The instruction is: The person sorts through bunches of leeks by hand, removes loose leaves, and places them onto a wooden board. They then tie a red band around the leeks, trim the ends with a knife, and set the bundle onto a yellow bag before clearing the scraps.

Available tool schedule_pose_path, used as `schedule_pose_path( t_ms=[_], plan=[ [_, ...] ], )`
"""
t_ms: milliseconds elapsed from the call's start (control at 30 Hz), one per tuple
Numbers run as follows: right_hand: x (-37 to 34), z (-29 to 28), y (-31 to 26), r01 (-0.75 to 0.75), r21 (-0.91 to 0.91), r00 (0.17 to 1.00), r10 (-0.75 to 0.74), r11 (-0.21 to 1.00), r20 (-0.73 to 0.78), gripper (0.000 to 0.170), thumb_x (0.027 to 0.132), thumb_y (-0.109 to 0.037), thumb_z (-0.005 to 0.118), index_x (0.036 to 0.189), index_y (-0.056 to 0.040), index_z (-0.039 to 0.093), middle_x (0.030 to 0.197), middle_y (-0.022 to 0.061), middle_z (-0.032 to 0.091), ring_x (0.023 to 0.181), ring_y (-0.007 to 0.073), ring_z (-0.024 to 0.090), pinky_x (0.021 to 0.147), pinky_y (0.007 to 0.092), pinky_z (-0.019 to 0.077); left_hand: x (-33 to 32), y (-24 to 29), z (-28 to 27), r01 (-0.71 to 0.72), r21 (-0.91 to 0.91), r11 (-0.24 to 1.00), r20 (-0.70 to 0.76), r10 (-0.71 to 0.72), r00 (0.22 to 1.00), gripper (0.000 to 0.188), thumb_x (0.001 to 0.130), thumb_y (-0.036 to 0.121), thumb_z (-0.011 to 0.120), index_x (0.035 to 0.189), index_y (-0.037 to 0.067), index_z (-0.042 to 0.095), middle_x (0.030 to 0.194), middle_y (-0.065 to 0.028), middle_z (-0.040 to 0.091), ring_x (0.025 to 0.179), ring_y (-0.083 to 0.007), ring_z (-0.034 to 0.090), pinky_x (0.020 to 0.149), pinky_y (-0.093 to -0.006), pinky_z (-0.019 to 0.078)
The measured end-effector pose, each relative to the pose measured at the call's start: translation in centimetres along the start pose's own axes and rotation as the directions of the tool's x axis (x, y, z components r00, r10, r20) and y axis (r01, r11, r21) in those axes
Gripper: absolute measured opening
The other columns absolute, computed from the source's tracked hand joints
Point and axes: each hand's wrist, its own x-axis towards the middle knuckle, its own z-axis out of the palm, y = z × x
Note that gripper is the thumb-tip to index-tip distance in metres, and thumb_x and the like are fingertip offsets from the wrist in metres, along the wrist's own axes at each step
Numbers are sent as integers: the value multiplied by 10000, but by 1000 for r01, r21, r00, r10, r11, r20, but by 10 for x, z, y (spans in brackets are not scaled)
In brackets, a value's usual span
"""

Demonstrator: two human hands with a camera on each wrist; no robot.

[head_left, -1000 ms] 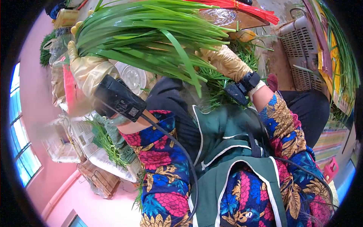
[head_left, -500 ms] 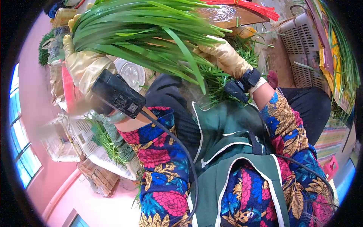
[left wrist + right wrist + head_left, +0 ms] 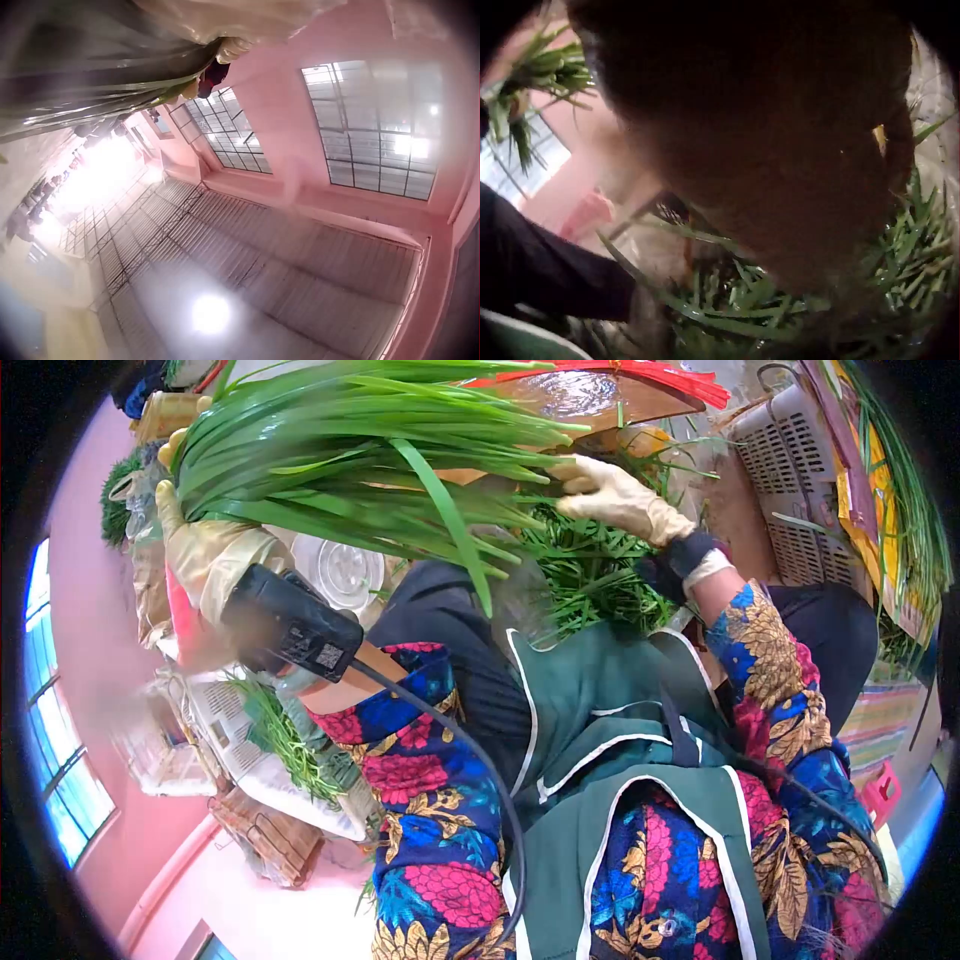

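Observation:
A thick bunch of garlic chives (image 3: 350, 455), long and flat-leaved, lies across the top of the head view. My gloved left hand (image 3: 215, 550) grips it at the left, with fingers and thumb around the bunch. At the right are the uneven ends of the leaves, and one long leaf droops below the others. Just beyond those ends my gloved right hand (image 3: 630, 505) holds nothing, its fingers extended toward the bunch. In the right wrist view the ends (image 3: 547, 75) show at upper left, while the dark hand fills the middle.
Loose leaf trimmings (image 3: 600, 575) are heaped beneath my right hand. Behind is a wet wooden board (image 3: 590, 400) with red strips (image 3: 680, 382) beside it. A grey plastic crate (image 3: 790, 485) stands at right, and a clear plastic container (image 3: 345, 575) is below the bunch.
My right hand has drawn away from the leaf ends, rightward, and its fingers have straightened. My left hand and the bunch have shifted slightly left.

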Motion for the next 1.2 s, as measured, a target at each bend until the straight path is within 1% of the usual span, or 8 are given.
schedule_pose_path(
  t_ms=[67, 200, 300, 467, 567, 900, 1133, 1200],
  plan=[
    [10, 23, -33, 104, 380, 995, -97, 919, -38, 555, 857, -141, 668, 1357, -27, 455, 1341, 104, 526, 1125, 159, 543, 945, 343, 466, 2, 1, 1, 21, -22, 1000, 13, -21, 1000, 274, 934, 228, 517, 1032, 2, 639, 1102, -141, 658, 1058, -302, 596, 969, -517, 445],
    [21, 44, -24, 60, 683, 998, -20, 728, -66, 229, 893, -244, 667, 975, -30, 672, 835, 49, 675, 739, 129, 631, 706, 261, 510, 2, 1, 0, 61, -77, 995, 34, -58, 998, 273, 931, 226, 515, 1027, 3, 639, 1104, -142, 656, 1063, -307, 593, 973, -525, 440],
    [11, 30, -27, -118, 335, 993, 105, 935, 57, 243, 902, -264, 656, 962, -29, 662, 818, 42, 656, 714, 116, 616, 665, 259, 503, 2, 4, 0, 93, -110, 990, 59, -87, 995, 272, 929, 226, 512, 1023, 4, 638, 1105, -143, 655, 1066, -310, 590, 976, -531, 436],
    [-3, 1, 21, -178, 659, 981, 76, 731, 181, 269, 916, -181, 600, 1110, 4, 612, 922, 70, 674, 796, 162, 654, 746, 284, 517, 1, 6, 1, 155, -164, 974, 112, -138, 984, 271, 925, 224, 509, 1017, 5, 638, 1106, -144, 653, 1072, -315, 586, 981, -541, 429],
    [-16, 8, -37, -80, 810, 992, -32, 580, 120, 380, 923, -212, 603, 1240, -15, 537, 1107, 87, 638, 916, 177, 651, 817, 299, 508, 2, 7, 1, 198, -201, 959, 145, -171, 975, 270, 923, 223, 506, 1014, 5, 637, 1107, -144, 652, 1076, -318, 584, 984, -547, 424],
    [-2, 18, -43, 112, 712, 994, -87, 693, -72, 325, 937, -275, 616, 1165, -45, 592, 1045, 45, 657, 818, 138, 653, 710, 266, 508, 6, 8, 2, 324, -291, 900, 263, -250, 932, 268, 916, 221, 499, 1002, 8, 636, 1110, -147, 648, 1087, -329, 575, 994, -566, 410],
    [-3, 16, -35, -22, 615, 1000, 28, 788, 1, 235, 935, -227, 626, 1088, -49, 621, 969, 33, 668, 804, 157, 664, 727, 284, 519, -2, 4, -3, 360, -326, 874, 277, -276, 920, 266, 911, 219, 494, 993, 9, 636, 1112, -148, 646, 1096, -336, 570, 1001, -580, 401],
    [-4, 5, -19, -103, 293, 994, 93, 951, 49, 196, 903, -164, 625, 1054, -41, 647, 917, 73, 690, 808, 206, 682, 718, 324, 528, -3, 4, -5, 361, -332, 872, 275, -277, 921, 266, 910, 218, 492, 991, 10, 635, 1113, -148, 645, 1098, -338, 568, 1003, -584, 398]
  ],
)
